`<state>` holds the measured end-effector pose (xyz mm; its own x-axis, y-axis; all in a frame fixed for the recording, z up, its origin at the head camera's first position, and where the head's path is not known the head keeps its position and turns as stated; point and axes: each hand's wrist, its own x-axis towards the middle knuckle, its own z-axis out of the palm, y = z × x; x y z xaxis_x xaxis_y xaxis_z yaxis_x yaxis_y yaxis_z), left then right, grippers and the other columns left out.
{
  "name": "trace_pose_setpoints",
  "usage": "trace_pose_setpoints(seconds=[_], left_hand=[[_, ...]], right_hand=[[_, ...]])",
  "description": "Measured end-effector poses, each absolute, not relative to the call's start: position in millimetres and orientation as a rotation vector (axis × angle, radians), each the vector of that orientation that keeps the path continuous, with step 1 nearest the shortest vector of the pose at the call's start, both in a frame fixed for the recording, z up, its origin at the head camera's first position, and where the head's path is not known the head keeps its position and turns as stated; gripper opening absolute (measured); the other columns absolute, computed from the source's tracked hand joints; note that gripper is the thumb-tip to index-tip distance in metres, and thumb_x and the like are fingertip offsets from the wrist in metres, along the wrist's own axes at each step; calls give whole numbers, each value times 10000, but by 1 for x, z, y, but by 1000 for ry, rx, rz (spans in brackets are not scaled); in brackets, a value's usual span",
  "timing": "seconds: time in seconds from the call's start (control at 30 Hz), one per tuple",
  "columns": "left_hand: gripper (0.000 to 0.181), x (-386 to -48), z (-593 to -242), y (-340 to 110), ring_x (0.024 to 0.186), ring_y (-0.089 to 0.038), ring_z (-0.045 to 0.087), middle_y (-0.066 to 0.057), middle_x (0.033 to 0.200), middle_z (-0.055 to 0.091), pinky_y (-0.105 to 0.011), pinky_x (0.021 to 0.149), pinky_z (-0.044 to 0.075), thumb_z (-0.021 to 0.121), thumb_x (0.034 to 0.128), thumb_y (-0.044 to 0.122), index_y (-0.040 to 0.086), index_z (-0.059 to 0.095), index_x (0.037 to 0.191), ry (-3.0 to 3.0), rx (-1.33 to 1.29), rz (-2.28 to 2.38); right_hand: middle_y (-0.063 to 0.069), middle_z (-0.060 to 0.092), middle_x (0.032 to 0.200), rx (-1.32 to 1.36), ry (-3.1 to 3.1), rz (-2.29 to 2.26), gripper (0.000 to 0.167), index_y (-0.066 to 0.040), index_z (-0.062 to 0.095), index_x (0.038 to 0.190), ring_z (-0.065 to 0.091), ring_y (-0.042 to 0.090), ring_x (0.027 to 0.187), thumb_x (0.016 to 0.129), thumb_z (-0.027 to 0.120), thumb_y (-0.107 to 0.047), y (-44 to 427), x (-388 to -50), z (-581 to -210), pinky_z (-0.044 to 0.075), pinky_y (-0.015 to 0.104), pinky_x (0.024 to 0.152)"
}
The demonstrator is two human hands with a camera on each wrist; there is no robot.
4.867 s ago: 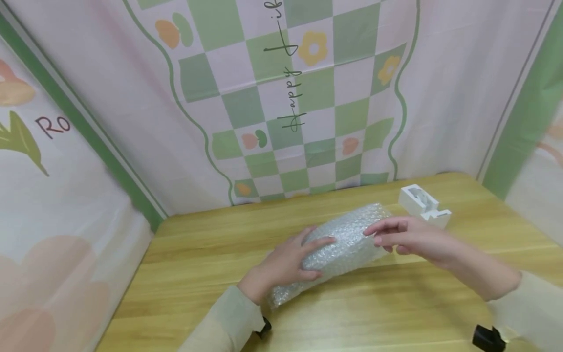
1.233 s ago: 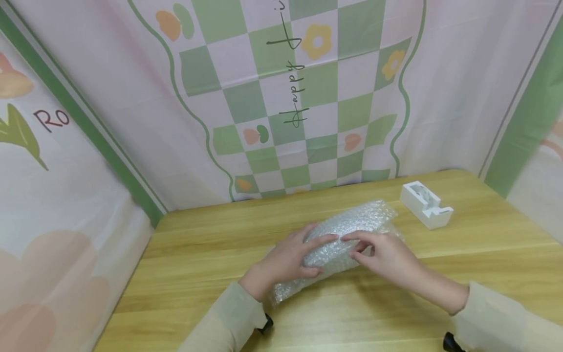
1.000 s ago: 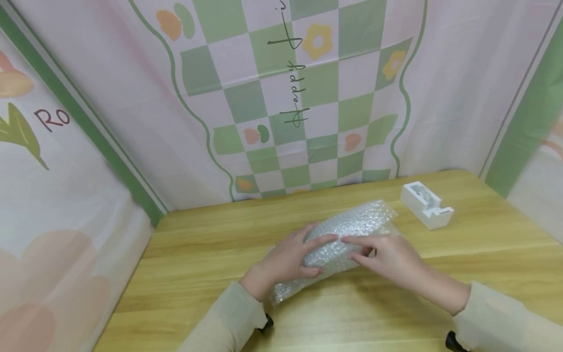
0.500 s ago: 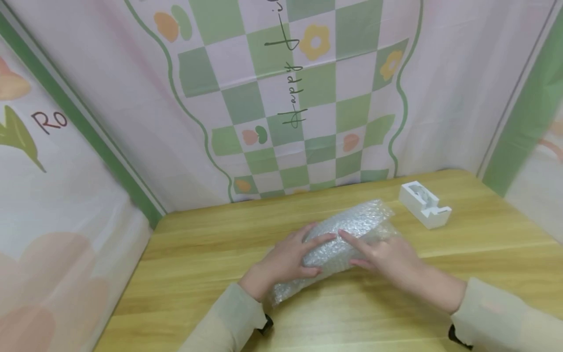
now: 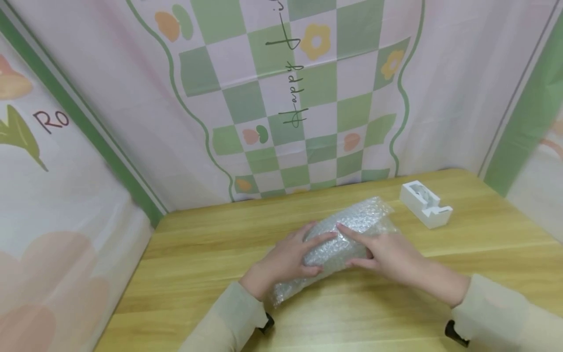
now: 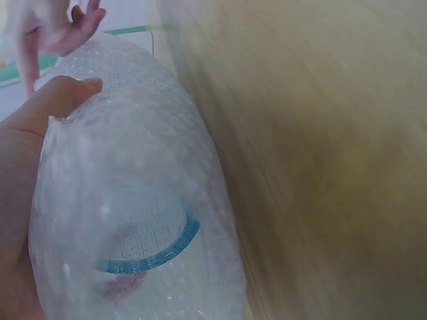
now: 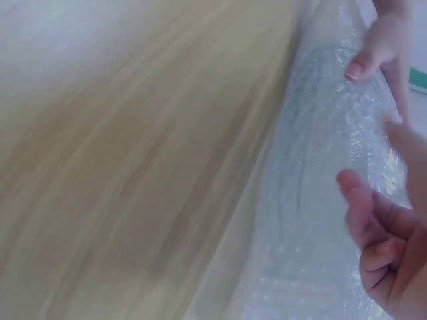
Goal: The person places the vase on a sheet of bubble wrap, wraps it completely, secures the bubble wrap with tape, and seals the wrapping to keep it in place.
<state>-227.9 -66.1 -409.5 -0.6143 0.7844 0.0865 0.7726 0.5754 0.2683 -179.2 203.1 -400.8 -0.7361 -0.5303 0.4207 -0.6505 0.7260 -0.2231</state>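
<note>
A long bubble-wrapped package (image 5: 362,215) lies slantwise on the wooden table. Through its open end in the left wrist view, a blue-edged rounded object (image 6: 150,260) shows inside; its kind is unclear. My left hand (image 5: 281,259) holds the package's left part, fingers spread over the top and thumb at the near side. Over the package's middle is my right hand (image 5: 391,256). Its index finger points straight, with the tip on the wrap beside the left index fingertip. Several other right fingers bend loosely in the right wrist view, and none appears to pinch the wrap.
A white tape dispenser (image 5: 424,208) with a tape roll stands on the table (image 5: 211,244) beyond the package's right end. Patterned cloth (image 5: 316,112) hangs behind the table and down both sides.
From near the package's right end, my right hand has come left to its middle. Lately its index finger has straightened and its tip moved slightly farther from me. The left hand keeps its hold.
</note>
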Motion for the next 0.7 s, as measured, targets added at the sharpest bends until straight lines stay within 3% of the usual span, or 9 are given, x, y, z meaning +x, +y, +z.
trace_pose_setpoints(seconds=[0.1,0.2,0.33,0.53,0.7], left_hand=[[875,-227,-409,-65,1378,-416,452,-127,1697,116,-552,1046,479,751,940,392,408,215,1631,2748,1361,431],[865,-227,-409,-64,1368,-417,463,-122,1697,115,-548,1028,495,744,946,395,410,216,1631,2747,1366,425],[861,-227,-409,-64,1369,-417,461,-116,1697,120,-541,1002,517,741,949,396,410,217,1631,2751,1367,425],[861,-227,-407,-64,1391,-424,434,-116,1700,111,-551,1008,512,732,954,408,421,202,1633,2754,1332,424],[877,-227,-409,-64,1403,-406,427,-124,1698,121,-546,1042,485,741,944,413,422,198,1633,2763,1331,429]], right_hand=[[-222,378,515,839,-2642,648,507,-177,589,1465,289,-63,414,988,688,-319,201,-179,-396,356,174,396],[-241,367,509,819,-2579,633,417,-166,662,1390,277,-86,411,983,700,-252,199,-180,-395,337,157,379],[-226,387,494,790,-2618,718,401,-165,681,1365,318,-59,405,972,715,-234,198,-183,-391,344,166,369],[-91,540,518,752,-2771,1115,387,-115,633,1412,405,52,391,1029,630,-170,202,-189,-381,390,235,366],[-89,576,588,763,-2785,1095,410,-114,596,1451,465,44,461,1041,601,-134,204,-185,-383,422,240,413]])
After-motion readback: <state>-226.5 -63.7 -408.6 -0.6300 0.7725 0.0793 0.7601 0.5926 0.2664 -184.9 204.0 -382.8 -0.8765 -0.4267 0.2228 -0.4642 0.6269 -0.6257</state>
